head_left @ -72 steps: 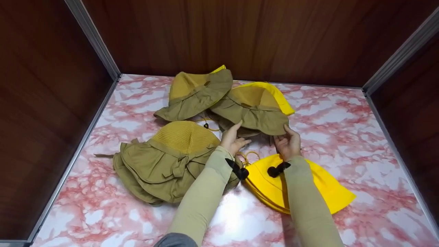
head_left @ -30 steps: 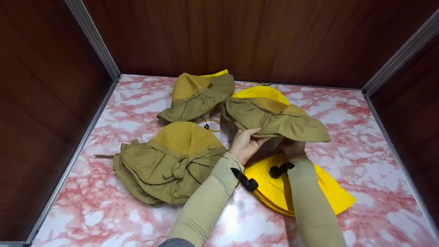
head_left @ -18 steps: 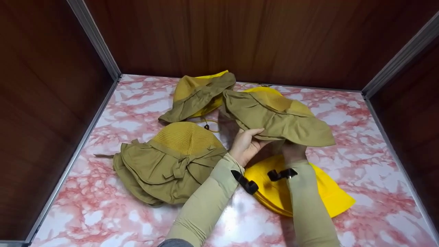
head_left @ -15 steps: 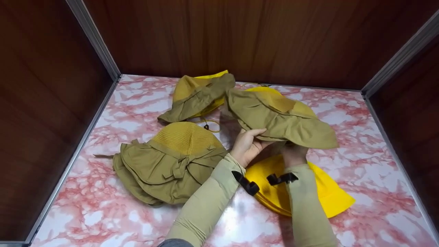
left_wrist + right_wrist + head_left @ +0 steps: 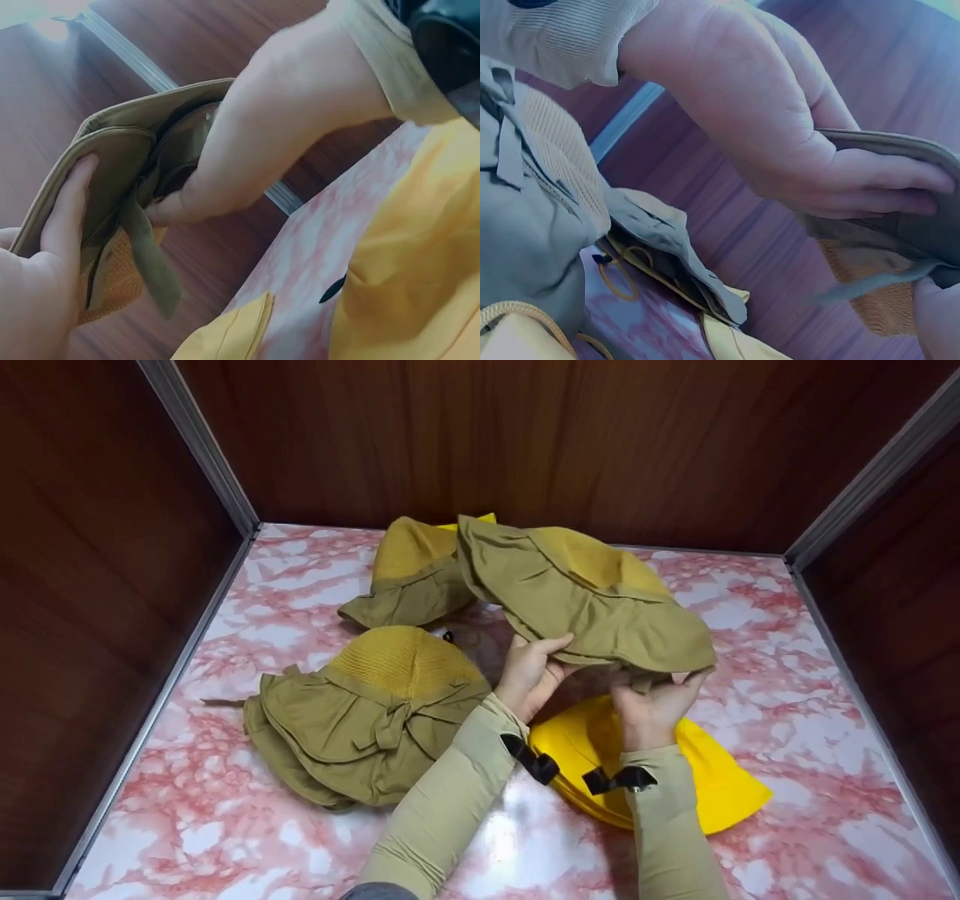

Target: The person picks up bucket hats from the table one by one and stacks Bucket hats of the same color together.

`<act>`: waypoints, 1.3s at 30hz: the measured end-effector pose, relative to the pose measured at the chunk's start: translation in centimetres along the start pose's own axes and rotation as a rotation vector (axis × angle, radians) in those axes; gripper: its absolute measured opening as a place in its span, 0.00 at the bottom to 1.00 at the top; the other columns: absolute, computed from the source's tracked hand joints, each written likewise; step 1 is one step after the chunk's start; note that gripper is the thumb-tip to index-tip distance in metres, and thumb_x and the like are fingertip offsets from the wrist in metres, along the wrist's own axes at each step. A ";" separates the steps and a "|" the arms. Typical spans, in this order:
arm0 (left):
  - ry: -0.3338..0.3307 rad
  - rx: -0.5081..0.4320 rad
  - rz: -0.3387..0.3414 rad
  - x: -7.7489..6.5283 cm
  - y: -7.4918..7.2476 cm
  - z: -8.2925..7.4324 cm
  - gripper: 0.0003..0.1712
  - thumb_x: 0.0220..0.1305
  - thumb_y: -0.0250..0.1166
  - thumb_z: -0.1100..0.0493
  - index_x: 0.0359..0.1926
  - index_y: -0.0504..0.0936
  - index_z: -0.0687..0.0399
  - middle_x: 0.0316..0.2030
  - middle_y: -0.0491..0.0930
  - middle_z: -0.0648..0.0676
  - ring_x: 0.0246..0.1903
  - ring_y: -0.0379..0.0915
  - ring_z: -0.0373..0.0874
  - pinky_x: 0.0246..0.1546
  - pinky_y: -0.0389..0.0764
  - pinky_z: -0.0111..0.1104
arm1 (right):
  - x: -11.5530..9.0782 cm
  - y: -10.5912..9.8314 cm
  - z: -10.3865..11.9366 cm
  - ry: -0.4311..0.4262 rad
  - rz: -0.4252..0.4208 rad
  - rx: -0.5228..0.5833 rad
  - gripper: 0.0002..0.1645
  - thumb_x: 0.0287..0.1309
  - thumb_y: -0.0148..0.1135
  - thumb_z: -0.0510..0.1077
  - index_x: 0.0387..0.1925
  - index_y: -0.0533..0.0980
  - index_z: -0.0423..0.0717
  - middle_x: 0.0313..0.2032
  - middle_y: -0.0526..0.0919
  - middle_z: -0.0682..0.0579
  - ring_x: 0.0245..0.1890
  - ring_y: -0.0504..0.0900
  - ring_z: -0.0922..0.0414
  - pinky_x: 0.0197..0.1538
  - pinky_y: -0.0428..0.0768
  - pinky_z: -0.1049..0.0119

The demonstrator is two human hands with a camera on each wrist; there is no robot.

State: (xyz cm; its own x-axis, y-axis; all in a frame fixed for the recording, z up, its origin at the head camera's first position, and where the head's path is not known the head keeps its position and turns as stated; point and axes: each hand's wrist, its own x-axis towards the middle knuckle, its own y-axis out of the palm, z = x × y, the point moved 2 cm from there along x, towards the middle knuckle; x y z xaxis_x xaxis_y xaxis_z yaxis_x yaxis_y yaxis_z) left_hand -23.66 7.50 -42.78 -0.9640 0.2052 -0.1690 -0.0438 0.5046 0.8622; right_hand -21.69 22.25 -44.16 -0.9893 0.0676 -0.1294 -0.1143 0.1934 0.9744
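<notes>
Both hands hold up a khaki sun hat (image 5: 585,592) with a tan woven crown and a gathered brim. My left hand (image 5: 529,675) pinches the near brim, thumb on top and fingers beneath. At the brim's right end, my right hand (image 5: 656,709) grips it from below, with some fingers hidden behind the cloth. In the left wrist view, the hat's underside faces the camera and a fabric strap (image 5: 154,259) dangles by the right hand. A yellow hat stack (image 5: 720,780) lies under the right forearm. To the left sits a khaki hat pile (image 5: 375,720) with a tied bow.
Another khaki hat (image 5: 416,562) with a yellow lining edge stands at the back left, partly covered by the held hat. A cord with a black toggle (image 5: 448,637) lies before it. Dark wood panels (image 5: 480,442) enclose the marbled tabletop (image 5: 750,615).
The khaki hat has been lifted off the back of the table and turned, then shifted up and slightly left. My right hand, earlier hidden beneath the brim, shows again at its right end.
</notes>
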 end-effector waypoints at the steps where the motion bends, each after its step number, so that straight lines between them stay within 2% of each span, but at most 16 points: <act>1: 0.008 0.011 -0.004 0.0 -0.1 -0.1 0.26 0.64 0.50 0.82 0.60 0.67 0.59 0.46 0.77 0.56 0.42 0.80 0.48 0.47 0.84 0.50 | -0.1 0.1 -0.1 0.000 0.004 -0.010 0.44 0.57 0.49 0.81 0.49 0.77 0.47 0.34 0.83 0.48 0.34 0.80 0.51 0.43 0.75 0.58; 3: 0.023 0.031 -0.011 0.0 -0.4 -0.1 0.26 0.63 0.51 0.82 0.59 0.67 0.61 0.45 0.77 0.56 0.41 0.81 0.47 0.47 0.84 0.49 | -0.3 0.2 -0.3 -0.012 0.019 -0.048 0.50 0.52 0.47 0.84 0.61 0.72 0.53 0.52 0.81 0.51 0.51 0.79 0.52 0.57 0.74 0.58; 4: 0.030 0.039 -0.014 -0.1 -0.5 0.0 0.25 0.63 0.51 0.82 0.59 0.68 0.62 0.45 0.78 0.56 0.41 0.81 0.47 0.47 0.84 0.49 | -0.3 0.3 -0.4 -0.021 0.016 -0.060 0.48 0.55 0.48 0.83 0.65 0.69 0.56 0.60 0.77 0.53 0.60 0.75 0.54 0.63 0.71 0.59; 6: 0.039 0.057 -0.017 -0.2 -0.7 0.1 0.25 0.62 0.52 0.83 0.58 0.68 0.64 0.44 0.78 0.57 0.42 0.81 0.48 0.49 0.84 0.49 | -0.3 0.6 -0.6 -0.058 0.001 -0.109 0.43 0.61 0.49 0.77 0.68 0.67 0.57 0.64 0.74 0.54 0.64 0.72 0.54 0.70 0.66 0.59; 8: 0.048 0.073 -0.012 -0.3 -0.9 0.3 0.25 0.61 0.53 0.83 0.58 0.67 0.65 0.45 0.78 0.57 0.43 0.81 0.49 0.51 0.83 0.49 | -0.2 0.9 -0.8 -0.104 -0.045 -0.154 0.33 0.68 0.51 0.67 0.65 0.69 0.53 0.61 0.77 0.52 0.61 0.75 0.54 0.70 0.68 0.59; 10: 0.049 0.086 -0.008 -0.6 -1.1 0.5 0.26 0.61 0.53 0.83 0.60 0.67 0.66 0.46 0.78 0.58 0.45 0.81 0.50 0.52 0.82 0.50 | 0.0 1.0 -1.0 -0.142 -0.098 -0.215 0.21 0.73 0.52 0.53 0.58 0.73 0.44 0.52 0.82 0.48 0.53 0.81 0.52 0.63 0.76 0.58; 13: 0.042 0.104 -0.001 -1.0 -1.3 0.6 0.27 0.62 0.53 0.82 0.61 0.66 0.65 0.48 0.78 0.59 0.46 0.81 0.51 0.52 0.82 0.50 | 0.1 1.0 -1.1 -0.157 -0.159 -0.297 0.12 0.73 0.51 0.40 0.47 0.75 0.35 0.42 0.85 0.43 0.42 0.85 0.49 0.50 0.83 0.57; 15: 0.033 0.108 -0.002 -1.2 -1.5 0.6 0.28 0.62 0.53 0.82 0.62 0.66 0.65 0.49 0.78 0.60 0.46 0.81 0.52 0.52 0.83 0.49 | 0.0 1.0 -1.2 -0.145 -0.164 -0.324 0.09 0.71 0.50 0.34 0.45 0.75 0.32 0.41 0.84 0.40 0.41 0.85 0.48 0.47 0.85 0.56; 18: 0.027 0.117 -0.007 -1.5 -1.8 0.3 0.30 0.60 0.54 0.83 0.62 0.65 0.64 0.49 0.77 0.60 0.45 0.81 0.50 0.50 0.84 0.46 | -0.2 0.9 -1.2 -0.133 -0.150 -0.322 0.09 0.71 0.49 0.32 0.47 0.72 0.32 0.44 0.82 0.40 0.43 0.85 0.48 0.51 0.84 0.56; 22: 0.032 0.150 -0.038 -1.7 -2.4 -0.5 0.29 0.59 0.58 0.81 0.60 0.66 0.59 0.44 0.78 0.57 0.40 0.82 0.47 0.45 0.86 0.41 | -0.4 0.8 -1.2 -0.137 -0.129 -0.316 0.08 0.70 0.48 0.30 0.47 0.70 0.31 0.43 0.80 0.40 0.42 0.84 0.47 0.48 0.84 0.55; 26: 0.040 0.193 -0.075 -1.8 -2.9 -1.4 0.25 0.62 0.61 0.74 0.57 0.69 0.52 0.39 0.81 0.53 0.37 0.82 0.44 0.41 0.84 0.38 | -0.7 0.7 -1.3 -0.120 -0.113 -0.296 0.06 0.70 0.48 0.29 0.45 0.70 0.30 0.41 0.81 0.39 0.41 0.84 0.47 0.46 0.85 0.53; 29: 0.043 0.198 -0.085 -1.9 -3.1 -1.9 0.23 0.65 0.62 0.69 0.58 0.70 0.48 0.40 0.81 0.50 0.39 0.81 0.43 0.42 0.82 0.38 | -0.9 0.6 -1.4 -0.096 -0.113 -0.272 0.06 0.69 0.48 0.29 0.44 0.70 0.30 0.41 0.81 0.39 0.41 0.84 0.46 0.46 0.85 0.52; 36: -0.009 0.190 -0.107 -1.7 -3.8 -3.4 0.14 0.69 0.63 0.58 0.52 0.75 0.55 0.42 0.84 0.52 0.43 0.81 0.45 0.49 0.82 0.43 | -1.3 0.1 -1.6 -0.128 -0.074 -0.274 0.05 0.69 0.47 0.28 0.44 0.69 0.31 0.42 0.79 0.40 0.43 0.84 0.46 0.47 0.85 0.52; 39: -0.017 0.152 -0.098 -1.5 -4.2 -4.3 0.14 0.70 0.63 0.55 0.51 0.79 0.57 0.45 0.85 0.53 0.45 0.82 0.47 0.53 0.81 0.44 | -1.5 -0.3 -1.7 -0.137 -0.068 -0.273 0.06 0.69 0.47 0.28 0.45 0.68 0.31 0.42 0.78 0.39 0.43 0.84 0.46 0.47 0.85 0.52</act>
State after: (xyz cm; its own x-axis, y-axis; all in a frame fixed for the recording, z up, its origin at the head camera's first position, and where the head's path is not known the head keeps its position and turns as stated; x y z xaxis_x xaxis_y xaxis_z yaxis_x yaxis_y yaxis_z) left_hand -23.18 1.52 -44.07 -0.9524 0.1627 -0.2577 -0.0955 0.6437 0.7593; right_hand -20.36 20.47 -43.91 -0.9592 0.1981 -0.2019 -0.2187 -0.0671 0.9735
